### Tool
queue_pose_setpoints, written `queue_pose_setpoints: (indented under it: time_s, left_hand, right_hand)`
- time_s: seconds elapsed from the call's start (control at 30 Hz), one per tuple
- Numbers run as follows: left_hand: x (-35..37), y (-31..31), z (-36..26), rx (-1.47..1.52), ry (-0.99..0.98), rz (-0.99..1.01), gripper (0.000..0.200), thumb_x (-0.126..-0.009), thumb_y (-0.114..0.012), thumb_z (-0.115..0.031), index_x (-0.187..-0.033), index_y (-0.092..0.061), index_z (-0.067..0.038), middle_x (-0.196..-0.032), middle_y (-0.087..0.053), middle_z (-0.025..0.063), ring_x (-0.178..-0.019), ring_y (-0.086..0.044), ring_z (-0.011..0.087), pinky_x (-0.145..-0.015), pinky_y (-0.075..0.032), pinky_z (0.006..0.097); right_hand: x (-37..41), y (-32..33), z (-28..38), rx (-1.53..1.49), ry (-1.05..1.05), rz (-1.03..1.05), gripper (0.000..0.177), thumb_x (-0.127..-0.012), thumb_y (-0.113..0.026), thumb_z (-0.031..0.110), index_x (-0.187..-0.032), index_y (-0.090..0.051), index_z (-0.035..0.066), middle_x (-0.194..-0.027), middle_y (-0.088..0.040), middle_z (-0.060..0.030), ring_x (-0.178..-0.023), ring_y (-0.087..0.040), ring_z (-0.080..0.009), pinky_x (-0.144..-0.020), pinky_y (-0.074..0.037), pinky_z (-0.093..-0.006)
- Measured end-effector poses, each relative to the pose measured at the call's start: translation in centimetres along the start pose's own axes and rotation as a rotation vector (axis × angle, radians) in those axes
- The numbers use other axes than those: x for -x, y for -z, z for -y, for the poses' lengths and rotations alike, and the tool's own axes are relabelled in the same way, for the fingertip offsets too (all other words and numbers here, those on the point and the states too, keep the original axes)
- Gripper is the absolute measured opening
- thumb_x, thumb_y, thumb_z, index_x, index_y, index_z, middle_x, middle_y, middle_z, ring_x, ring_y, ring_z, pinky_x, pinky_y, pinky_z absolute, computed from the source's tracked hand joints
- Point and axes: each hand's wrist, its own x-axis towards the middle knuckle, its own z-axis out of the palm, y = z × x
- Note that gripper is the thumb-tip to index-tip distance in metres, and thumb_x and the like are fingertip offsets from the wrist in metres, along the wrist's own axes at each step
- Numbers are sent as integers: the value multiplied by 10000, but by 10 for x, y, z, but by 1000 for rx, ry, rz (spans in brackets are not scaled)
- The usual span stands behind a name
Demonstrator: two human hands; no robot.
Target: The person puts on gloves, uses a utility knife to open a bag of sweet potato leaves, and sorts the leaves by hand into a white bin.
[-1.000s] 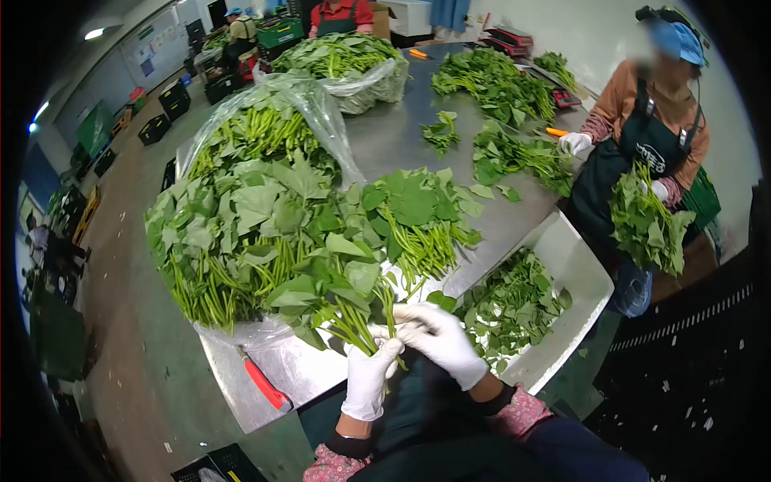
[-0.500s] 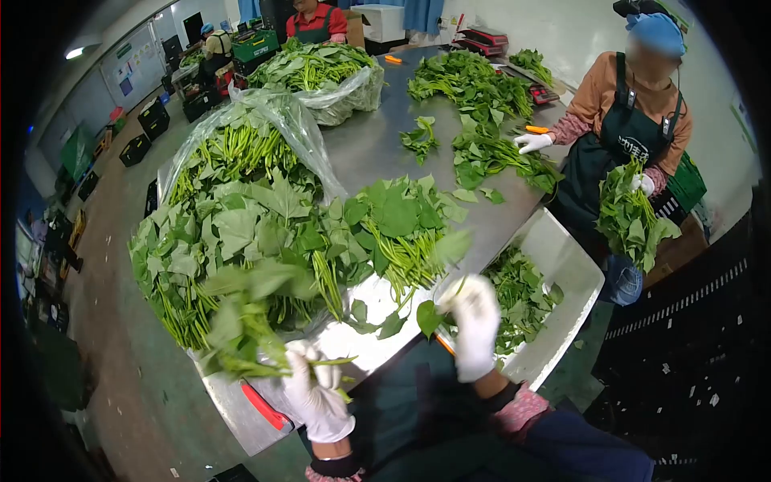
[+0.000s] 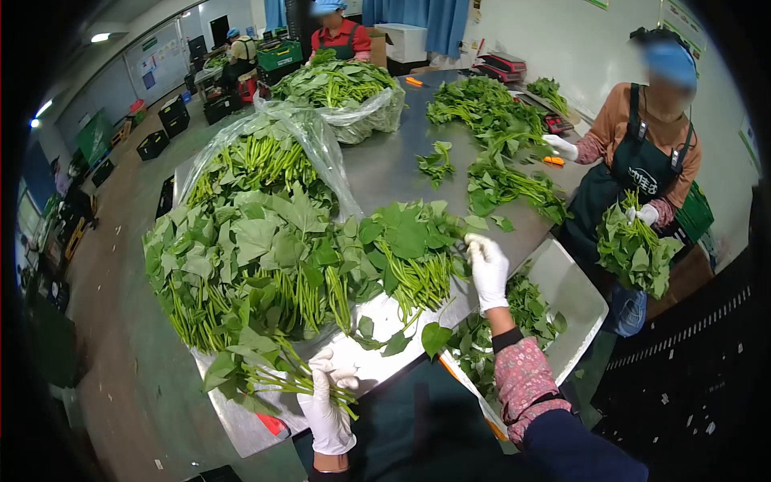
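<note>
1. While you are looking down at the near corner of the steel table [image 3: 385,165], your left hand [image 3: 328,411], in a white glove, is wrapping its fingers tightly around the cut ends of a bunch of leafy stems [image 3: 253,371]. The bunch is lying with its long axis running from your fist out to the left, leaves outermost, over the table's near edge.
2. Just beside that fist, a red tool handle [image 3: 273,423] is showing at the table edge, below the bunch.
3. Your right hand [image 3: 487,269], also gloved, is stretching forward beside a white tray [image 3: 586,293] that is holding loose leaves.
4. Its fingers are lying close together, touching the right edge of a small heap of greens [image 3: 409,241]. Whether they are gripping a stem cannot be told. The heap is lying just left of the fingertips, its stems pointing back toward you and its leaves pointing away. Your right hand is much the nearer of the two to it.
5. Left of the heap, a large pile of greens [image 3: 241,241] is spilling from a clear plastic bag [image 3: 321,132].
6. At the table's right side, a co-worker in a dark apron is holding a leafy bundle [image 3: 634,249] in one gloved hand and resting the other by scattered greens [image 3: 498,112].
7. Farther off, another bagged mound [image 3: 337,84] is sitting at the far end, with two more people working behind it.
</note>
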Motion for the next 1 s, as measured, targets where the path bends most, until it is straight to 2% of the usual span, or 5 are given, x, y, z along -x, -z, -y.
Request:
queue_pose_setpoints:
  time_s: [0.17,0.37,0.57,0.8,1.0]
  left_hand:
    - [-2,8,12,61,162,72,245,-1015,-517,-217,-1184,-507,-39,-721,-563,9,-397,-322,52,-398,-266,210]
    - [4,11,26,215,382,87,214,-970,-564,-104,-1167,-548,-21,-619,-541,21,-427,-417,85,-424,-341,243]
    - [-8,12,39,22,363,85,285,-955,-592,-92,-1194,-611,61,-899,-691,79,-569,-518,81,-513,-401,222]
    - [-8,10,29,-5,310,161,216,-954,-604,-86,-1151,-596,2,-861,-613,14,-604,-519,76,-534,-411,220]
    - [-6,20,43,-46,329,269,114,-963,-597,-110,-1025,-568,-18,-725,-524,-9,-557,-452,66,-491,-339,205]
  right_hand:
    - [-1,5,83,-129,130,36,214,-954,-600,161,-1124,-672,53,-925,-676,-78,-675,-581,-128,-629,-479,-253]
    - [80,-4,92,-909,-590,357,430,-977,-483,82,-1391,-405,-5,-908,-671,-122,-582,-574,-111,-482,-457,-219]
    - [153,-5,105,-1000,-779,690,285,-938,-546,109,-1187,-540,-29,-932,-643,-118,-669,-582,-153,-594,-480,-272]
    - [158,0,129,-876,-878,1011,244,-917,-570,145,-1114,-565,2,-817,-659,-129,-520,-561,-143,-483,-430,-258]
    - [163,-5,119,-850,-1022,906,249,-972,-538,174,-1106,-575,-32,-742,-654,-126,-540,-591,-163,-497,-472,-259]
